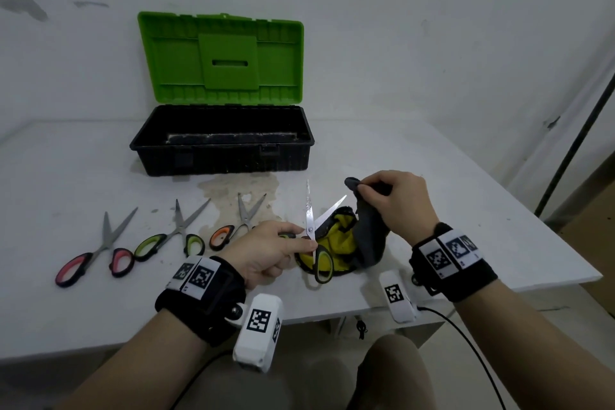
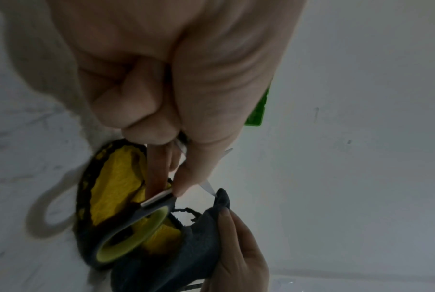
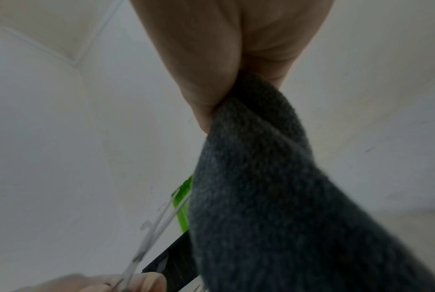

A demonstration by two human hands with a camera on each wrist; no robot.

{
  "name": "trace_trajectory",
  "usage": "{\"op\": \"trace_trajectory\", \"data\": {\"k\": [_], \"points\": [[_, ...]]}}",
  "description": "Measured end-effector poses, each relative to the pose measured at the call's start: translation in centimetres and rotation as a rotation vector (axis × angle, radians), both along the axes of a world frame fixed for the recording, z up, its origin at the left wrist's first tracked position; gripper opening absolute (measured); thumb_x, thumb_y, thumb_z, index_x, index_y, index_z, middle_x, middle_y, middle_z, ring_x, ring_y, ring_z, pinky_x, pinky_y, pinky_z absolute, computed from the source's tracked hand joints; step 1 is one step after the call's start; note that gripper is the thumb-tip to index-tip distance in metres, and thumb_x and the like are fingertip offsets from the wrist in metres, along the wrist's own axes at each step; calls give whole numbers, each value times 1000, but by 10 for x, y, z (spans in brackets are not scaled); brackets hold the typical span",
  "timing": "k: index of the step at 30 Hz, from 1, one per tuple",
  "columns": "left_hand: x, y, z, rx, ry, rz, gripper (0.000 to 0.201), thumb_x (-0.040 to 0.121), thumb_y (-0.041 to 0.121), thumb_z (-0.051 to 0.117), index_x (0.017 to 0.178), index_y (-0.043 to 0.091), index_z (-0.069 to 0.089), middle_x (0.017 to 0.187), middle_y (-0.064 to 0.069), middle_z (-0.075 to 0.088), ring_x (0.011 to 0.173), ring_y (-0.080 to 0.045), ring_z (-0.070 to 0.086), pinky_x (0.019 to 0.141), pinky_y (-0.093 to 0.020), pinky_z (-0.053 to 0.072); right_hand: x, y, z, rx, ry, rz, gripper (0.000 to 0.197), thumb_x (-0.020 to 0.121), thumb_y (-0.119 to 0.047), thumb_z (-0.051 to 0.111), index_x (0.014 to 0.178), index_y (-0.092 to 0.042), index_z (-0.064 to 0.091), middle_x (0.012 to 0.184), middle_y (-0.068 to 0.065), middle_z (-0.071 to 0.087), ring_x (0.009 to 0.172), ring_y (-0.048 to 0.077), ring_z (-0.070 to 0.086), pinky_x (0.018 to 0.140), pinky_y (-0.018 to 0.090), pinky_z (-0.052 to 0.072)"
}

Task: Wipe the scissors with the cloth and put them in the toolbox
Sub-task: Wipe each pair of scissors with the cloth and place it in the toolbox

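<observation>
A pair of scissors (image 1: 312, 225) with green and black handles is gripped near the pivot by my left hand (image 1: 283, 248), blades spread and pointing away from me. One handle loop (image 2: 136, 233) lies over the cloth. My right hand (image 1: 392, 198) pinches a raised corner of the cloth (image 1: 369, 236), grey outside and yellow inside; the rest hangs down to the table just right of the blades. In the right wrist view the grey cloth (image 3: 274, 197) hangs from my right hand (image 3: 224, 59) beside a blurred blade (image 3: 149, 237). The black toolbox (image 1: 219, 156) stands open behind, its green lid (image 1: 219, 56) upright.
Three more pairs of scissors lie in a row on the white table (image 1: 449, 183), left of my hands: pink-handled (image 1: 96, 250), green-handled (image 1: 173, 233) and orange-handled (image 1: 236, 226). A stained patch (image 1: 239, 190) marks the table before the toolbox. The table edge runs close on the right.
</observation>
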State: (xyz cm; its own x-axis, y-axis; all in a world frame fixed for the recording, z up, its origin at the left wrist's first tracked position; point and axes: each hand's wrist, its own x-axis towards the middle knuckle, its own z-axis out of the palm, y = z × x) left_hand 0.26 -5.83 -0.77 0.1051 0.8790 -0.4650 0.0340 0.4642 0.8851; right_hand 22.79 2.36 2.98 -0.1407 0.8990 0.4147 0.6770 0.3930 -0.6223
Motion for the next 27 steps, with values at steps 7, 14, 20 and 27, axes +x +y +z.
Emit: {"op": "trace_trajectory", "data": {"k": [7, 14, 20, 27], "points": [[-4, 7, 1, 24, -125, 76, 6, 97, 2, 59, 101, 6, 60, 67, -2, 54, 40, -5, 30, 35, -15, 23, 6, -7, 1, -15, 63, 17, 4, 83, -22, 72, 84, -21, 76, 80, -13, 72, 78, 0, 65, 72, 17, 51], [-18, 14, -1, 154, -133, 274, 19, 84, 13, 78, 100, 10, 68, 64, -2, 58, 51, -10, 49, 49, -22, 38, 12, -11, 16, -18, 131, 20, 4, 82, -23, 72, 82, -24, 76, 79, -15, 73, 79, -1, 66, 72, 16, 50], [-22, 16, 4, 269, -241, 381, 22, 86, 19, 77, 99, 5, 67, 98, -14, 72, 88, -24, 75, 72, -28, 57, 14, -28, 44, 28, 251, 27, 7, 83, -20, 70, 85, -24, 76, 82, -15, 73, 82, -1, 67, 73, 19, 54], [-9, 11, 10, 319, -159, 327, 23, 98, 29, 62, 108, 9, 59, 92, -7, 60, 88, -34, 75, 69, -40, 60, -21, -52, 39, 108, 22, 221, 16, 78, -17, 75, 93, -24, 75, 88, -11, 71, 82, 2, 64, 75, 14, 48]]}}
